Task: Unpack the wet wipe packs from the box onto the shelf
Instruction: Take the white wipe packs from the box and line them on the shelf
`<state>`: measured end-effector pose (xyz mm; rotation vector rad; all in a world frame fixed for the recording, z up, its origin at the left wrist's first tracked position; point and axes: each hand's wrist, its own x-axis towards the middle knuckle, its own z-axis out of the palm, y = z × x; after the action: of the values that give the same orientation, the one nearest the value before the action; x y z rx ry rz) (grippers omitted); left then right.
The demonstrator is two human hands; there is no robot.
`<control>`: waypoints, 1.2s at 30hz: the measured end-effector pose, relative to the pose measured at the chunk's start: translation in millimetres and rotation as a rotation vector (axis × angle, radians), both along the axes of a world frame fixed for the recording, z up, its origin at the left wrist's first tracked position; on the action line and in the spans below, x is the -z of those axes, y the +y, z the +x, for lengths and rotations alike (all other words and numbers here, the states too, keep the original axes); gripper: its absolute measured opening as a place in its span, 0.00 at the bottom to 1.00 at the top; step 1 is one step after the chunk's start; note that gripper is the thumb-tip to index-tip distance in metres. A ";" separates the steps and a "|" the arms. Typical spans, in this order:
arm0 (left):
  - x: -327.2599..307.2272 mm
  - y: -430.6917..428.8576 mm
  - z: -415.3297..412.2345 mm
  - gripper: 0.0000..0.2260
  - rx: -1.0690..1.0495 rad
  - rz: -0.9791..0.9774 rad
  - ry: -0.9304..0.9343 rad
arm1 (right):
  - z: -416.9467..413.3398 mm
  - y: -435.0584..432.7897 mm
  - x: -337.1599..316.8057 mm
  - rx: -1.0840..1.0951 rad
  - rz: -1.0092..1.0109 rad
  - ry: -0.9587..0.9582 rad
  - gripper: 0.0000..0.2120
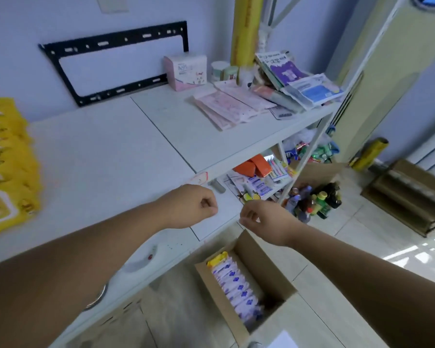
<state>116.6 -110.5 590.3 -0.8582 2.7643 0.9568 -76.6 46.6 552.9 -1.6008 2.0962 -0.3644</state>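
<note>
An open cardboard box (266, 270) stands on the floor below the shelf's front edge. Inside it stands a row of white-and-purple wet wipe packs (236, 282), with one yellow pack (216, 259) at the far end. Several yellow wet wipe packs (8, 162) lie stacked on the white shelf top (106, 159) at the far left. My left hand (194, 205) hovers over the shelf's front edge, curled into a fist with nothing in it. My right hand (261, 219) hangs above the box, fingers loosely curled, holding nothing.
At the shelf's back right lie a pink N95 mask box (186, 71), pink flat packets (231, 104), booklets and a yellow film roll (246, 28). A black wall bracket (116, 64) leans behind. Lower shelves hold small goods; bottles (314, 199) stand on the floor.
</note>
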 end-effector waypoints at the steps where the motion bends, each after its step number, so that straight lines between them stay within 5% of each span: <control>1: 8.7 9.5 -11.3 0.05 0.004 0.014 -0.018 | -13.8 9.8 6.4 0.004 0.014 -0.003 0.12; 14: 138.1 53.9 -69.7 0.02 -0.072 0.161 -0.160 | -104.1 58.7 108.2 -0.008 0.234 -0.124 0.03; 30: 420.2 27.4 -123.1 0.01 -0.085 0.195 -0.322 | -127.4 65.6 361.2 0.238 0.420 -0.221 0.10; 36: 515.9 10.1 -127.1 0.03 -0.123 0.162 -0.354 | -129.9 62.6 458.3 0.295 0.428 -0.280 0.05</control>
<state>-10.5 -100.4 74.5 -1.0637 2.3278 0.9281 -206.5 109.2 94.6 -0.9438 2.0198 -0.2006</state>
